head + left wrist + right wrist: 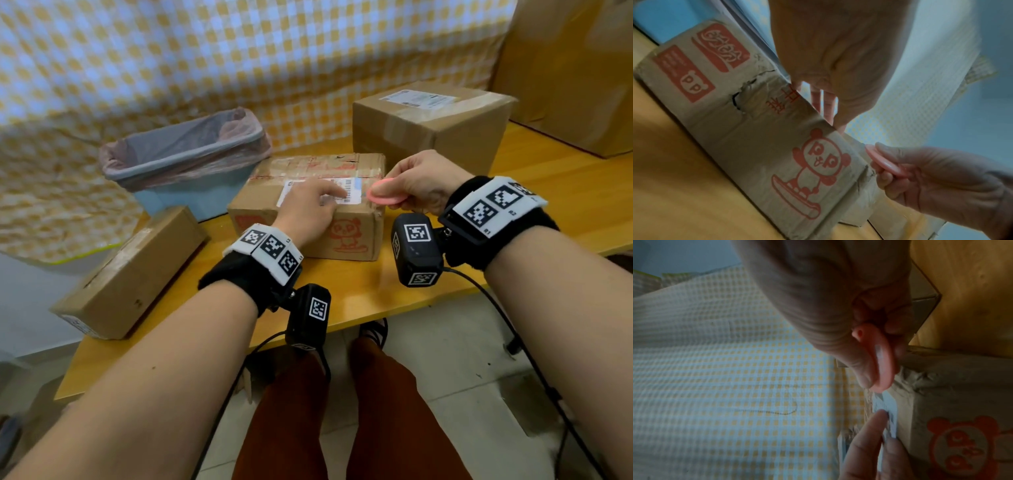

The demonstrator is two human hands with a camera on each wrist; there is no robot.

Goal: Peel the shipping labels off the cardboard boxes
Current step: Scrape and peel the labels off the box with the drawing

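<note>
A dented cardboard box with a red panda print (346, 236) (756, 146) (941, 394) sits mid-table. Its white barcode label (352, 193) (888, 405) is stuck on top near the right edge. My left hand (318, 202) (830, 65) lies on the label, its straight fingers (875, 426) pressing it down. My right hand (418, 185) (931, 178) (828, 305) pinches a flat pink scraper (383, 197) (885, 164) (881, 363), whose tip is at the label's right end by the box corner.
A larger taped box (431, 137) with its own white label (416, 97) stands behind on the right. A long box (130, 274) lies at the left table edge. A blue bin with a pink liner (185, 161) stands behind the panda box. Checked cloth hangs behind.
</note>
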